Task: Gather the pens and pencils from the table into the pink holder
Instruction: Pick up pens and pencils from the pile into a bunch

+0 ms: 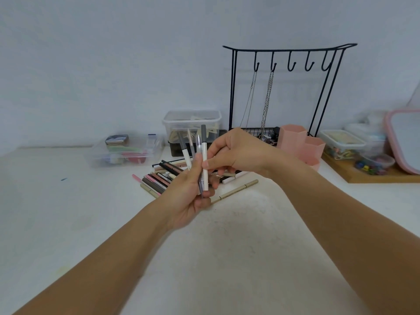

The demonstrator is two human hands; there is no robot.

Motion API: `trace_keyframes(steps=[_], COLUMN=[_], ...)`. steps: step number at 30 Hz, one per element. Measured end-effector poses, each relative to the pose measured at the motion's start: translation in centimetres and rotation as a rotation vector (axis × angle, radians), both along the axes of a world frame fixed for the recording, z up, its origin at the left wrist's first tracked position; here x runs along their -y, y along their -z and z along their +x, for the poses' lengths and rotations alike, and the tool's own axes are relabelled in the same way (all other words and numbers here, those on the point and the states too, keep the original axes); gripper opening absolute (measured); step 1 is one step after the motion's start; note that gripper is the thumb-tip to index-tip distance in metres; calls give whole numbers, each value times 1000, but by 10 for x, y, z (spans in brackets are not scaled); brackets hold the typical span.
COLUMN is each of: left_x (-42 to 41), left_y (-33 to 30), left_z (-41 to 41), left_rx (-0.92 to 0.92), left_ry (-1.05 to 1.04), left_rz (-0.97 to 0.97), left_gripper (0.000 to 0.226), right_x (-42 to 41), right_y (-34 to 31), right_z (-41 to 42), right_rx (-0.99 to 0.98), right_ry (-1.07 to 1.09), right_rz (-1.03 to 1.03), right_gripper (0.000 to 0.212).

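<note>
Your left hand (191,196) is closed on a bunch of pens (204,160) held upright over the pile (159,178) on the table (68,212); your right hand (236,153) pinches one of them mid-barrel. They're light, stiff and slick, so grip mid-shaft. The holder (300,144) sits right, well apart, its inside hidden; the pen count in hand is blurred.

Looks like a home dressing or craft corner: a white desk (56,212) is pushed against a plain wall. A black hook stand (286,87) is hung with necklaces; clear storage tubs (192,126) are kept left of it, a pink-framed mirror (404,142) right of it.
</note>
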State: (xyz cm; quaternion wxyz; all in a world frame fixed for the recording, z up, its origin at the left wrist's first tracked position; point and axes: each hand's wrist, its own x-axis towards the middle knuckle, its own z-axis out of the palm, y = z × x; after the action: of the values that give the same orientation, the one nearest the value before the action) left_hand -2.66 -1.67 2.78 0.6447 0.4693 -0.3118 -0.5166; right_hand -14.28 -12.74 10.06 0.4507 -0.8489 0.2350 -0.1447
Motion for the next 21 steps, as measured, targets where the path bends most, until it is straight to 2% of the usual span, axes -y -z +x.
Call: trace_keyframes(steps=[6, 10, 14, 17, 19, 21], left_x=[0, -1, -4, -2, 1, 2], left_y=[-1, -2, -3, -2, -2, -1], left_z=[-1, -1, 4, 6, 8, 11], left_rx=[69, 99, 74, 50, 20, 3], left_ry=[13, 5, 43, -26, -106, -160], left_rz=[-2, 42, 89, 81, 51, 19], left_gripper=[64, 47, 46, 34, 25, 22], right_x=[-2, -3, -3, 1, 14, 37], right_y=[2, 7, 10, 9, 9, 13], right_z=[3, 7, 12, 10, 4, -5], right_rx=[10, 9, -21, -11, -14, -77], right_ry=[-6, -20, -71, -90, -39, 56], right_rz=[-10, -137, -299, -356, -362, -483], right_gripper=[24, 6, 7, 11, 18, 22])
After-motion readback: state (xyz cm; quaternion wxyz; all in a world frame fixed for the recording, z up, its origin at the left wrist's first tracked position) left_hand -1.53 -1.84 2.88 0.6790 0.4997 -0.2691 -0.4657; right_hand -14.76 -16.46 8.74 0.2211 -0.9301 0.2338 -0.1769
